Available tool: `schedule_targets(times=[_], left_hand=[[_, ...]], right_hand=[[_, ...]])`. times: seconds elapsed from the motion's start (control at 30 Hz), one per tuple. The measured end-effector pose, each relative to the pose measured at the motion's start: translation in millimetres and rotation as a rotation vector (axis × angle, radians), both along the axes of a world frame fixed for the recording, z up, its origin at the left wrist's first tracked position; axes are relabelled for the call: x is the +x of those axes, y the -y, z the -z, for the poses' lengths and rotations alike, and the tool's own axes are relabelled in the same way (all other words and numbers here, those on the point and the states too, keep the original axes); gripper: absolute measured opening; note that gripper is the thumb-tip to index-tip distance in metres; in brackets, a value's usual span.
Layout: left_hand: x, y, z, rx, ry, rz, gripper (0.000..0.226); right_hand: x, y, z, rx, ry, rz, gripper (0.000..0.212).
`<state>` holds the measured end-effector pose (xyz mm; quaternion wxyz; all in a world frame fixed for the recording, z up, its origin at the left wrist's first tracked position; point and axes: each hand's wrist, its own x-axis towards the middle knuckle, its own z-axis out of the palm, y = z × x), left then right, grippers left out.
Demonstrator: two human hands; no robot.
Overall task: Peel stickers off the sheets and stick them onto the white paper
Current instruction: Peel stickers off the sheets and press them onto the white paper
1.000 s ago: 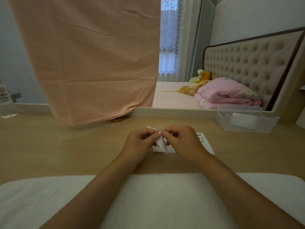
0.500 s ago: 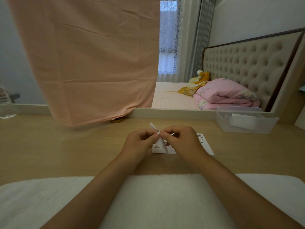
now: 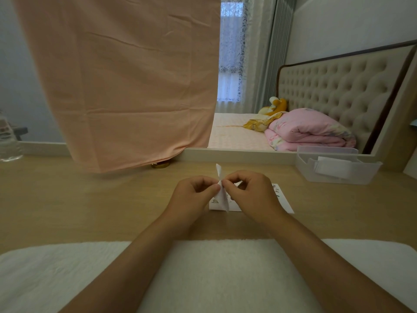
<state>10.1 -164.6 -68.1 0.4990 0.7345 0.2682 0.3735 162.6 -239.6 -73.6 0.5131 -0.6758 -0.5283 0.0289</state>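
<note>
Sticker sheet [image 3: 223, 199] tipped more upright; left hand [image 3: 191, 197], right hand [image 3: 252, 197] together, both pinching it above white paper [image 3: 284, 205].

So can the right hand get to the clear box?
Probably yes: only bare desk lies between the right hand and the clear box, though it now pinches the sticker sheet.

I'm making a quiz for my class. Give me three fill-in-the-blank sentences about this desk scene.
1. The left hand and right hand both pinch the ____ sheet.
2. The white paper lies on the desk, mostly beneath the ____ hand.
3. The peach cloth hangs at the back, to the ____ of the hands.
Missing: sticker; right; left.
</note>
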Motion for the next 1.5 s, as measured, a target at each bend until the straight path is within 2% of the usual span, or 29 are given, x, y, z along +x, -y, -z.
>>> schedule_targets(times=[0.1, 0.37, 0.53, 0.8, 1.07, 1.37, 1.5], left_hand=[[1, 0, 1, -0.040, 0.018, -0.013, 0.013], [5, 2, -1, -0.150, 0.042, -0.025, 0.013], [4, 1, -1, -0.155, 0.051, -0.030, 0.013], [3, 2, -2, -0.116, 0.026, -0.040, 0.013], [4, 2, -1, -0.140, 0.035, -0.073, 0.013], [2, 1, -4, -0.270, 0.076, -0.128, 0.011], [3, 0, -3, -0.276, 0.047, -0.129, 0.013]], right_hand=[[-1, -1, 0, 0.017, 0.020, 0.014, 0.009], [-3, 0, -6, -0.039, -0.144, -0.035, 0.015], [-3, 1, -5, -0.034, -0.090, -0.016, 0.006], [-1, 0, -6, -0.050, -0.017, 0.013, 0.006], [-2, 4, -13, -0.088, -0.138, -0.008, 0.012], [-6, 8, -20, -0.132, -0.434, -0.065, 0.006], [-7, 7, -20, -0.095, -0.459, -0.064, 0.012]])
